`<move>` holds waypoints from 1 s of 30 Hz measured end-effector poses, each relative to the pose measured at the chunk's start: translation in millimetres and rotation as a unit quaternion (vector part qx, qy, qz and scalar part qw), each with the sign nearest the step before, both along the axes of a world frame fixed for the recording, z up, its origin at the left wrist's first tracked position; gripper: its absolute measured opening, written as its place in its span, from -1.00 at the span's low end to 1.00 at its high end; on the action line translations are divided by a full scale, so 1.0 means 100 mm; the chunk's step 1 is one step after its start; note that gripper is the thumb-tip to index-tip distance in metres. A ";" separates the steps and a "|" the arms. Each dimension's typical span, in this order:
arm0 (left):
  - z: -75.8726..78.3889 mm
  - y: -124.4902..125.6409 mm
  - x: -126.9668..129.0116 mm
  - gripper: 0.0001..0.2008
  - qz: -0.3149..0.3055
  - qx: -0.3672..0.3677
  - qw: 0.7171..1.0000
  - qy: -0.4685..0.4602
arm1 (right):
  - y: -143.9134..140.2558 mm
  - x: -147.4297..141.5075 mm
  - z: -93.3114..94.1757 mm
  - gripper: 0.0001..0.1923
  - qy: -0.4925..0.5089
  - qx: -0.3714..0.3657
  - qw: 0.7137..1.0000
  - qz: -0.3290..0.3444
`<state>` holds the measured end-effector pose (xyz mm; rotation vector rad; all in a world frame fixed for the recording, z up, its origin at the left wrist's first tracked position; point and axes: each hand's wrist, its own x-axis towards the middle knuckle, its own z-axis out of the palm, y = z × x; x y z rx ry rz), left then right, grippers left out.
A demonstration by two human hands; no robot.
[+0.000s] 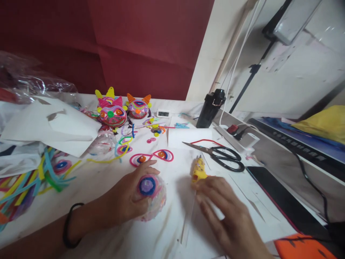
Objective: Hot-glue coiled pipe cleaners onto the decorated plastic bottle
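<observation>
My left hand [124, 201] grips a clear round ball [153, 201] that rests on the white table [107, 216]; a purple and blue pipe-cleaner coil [147, 185] sits on top of the ball. My right hand [226, 212] lies flat on the table, fingers spread, its fingertips touching the base of a small yellow glue gun [198, 169]. Pink pipe-cleaner eye shapes [151, 157] lie just beyond the ball.
Black scissors [223, 154] lie right of centre by a white sheet [188, 138]. Two finished colourful balls with ears [122, 109] stand at the back near a small clock [163, 113] and a black bottle [210, 109]. Loose pipe cleaners [32, 180] lie left. A dark tablet [283, 201] lies right.
</observation>
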<state>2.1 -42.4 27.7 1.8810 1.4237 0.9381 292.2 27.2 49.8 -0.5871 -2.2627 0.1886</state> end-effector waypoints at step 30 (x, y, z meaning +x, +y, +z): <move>0.06 -0.04 0.06 -0.39 0.009 0.054 0.998 0.041 | -0.36 -0.70 -0.13 -0.70 -0.073 0.136 0.986 -0.056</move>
